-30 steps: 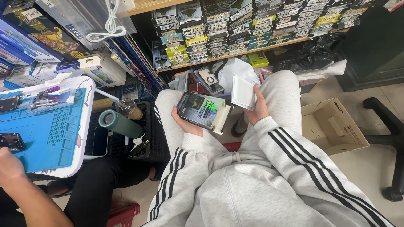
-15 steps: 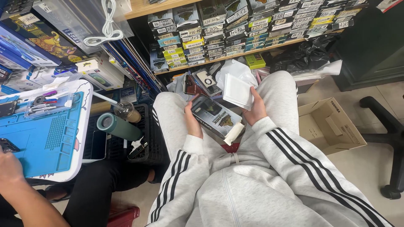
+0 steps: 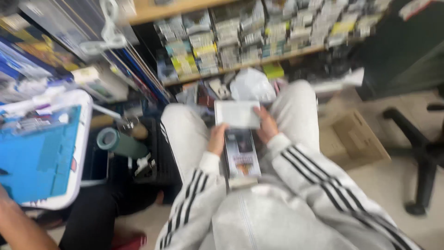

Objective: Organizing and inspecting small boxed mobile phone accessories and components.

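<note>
Flat box point(image 3: 242, 157): held lengthwise over the lap | left hand point(image 3: 217, 139): fingers closed on its left edge | right hand point(image 3: 267, 125): closed on white tray point(image 3: 237, 114) above box | frame blurred

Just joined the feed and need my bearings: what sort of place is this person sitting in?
Probably a small shop's stockroom or a repair corner, though the picture is blurred. A wooden shelf is packed with rows of small boxes, a blue work mat lies on a white table, and an open cardboard box sits on the floor.
</note>
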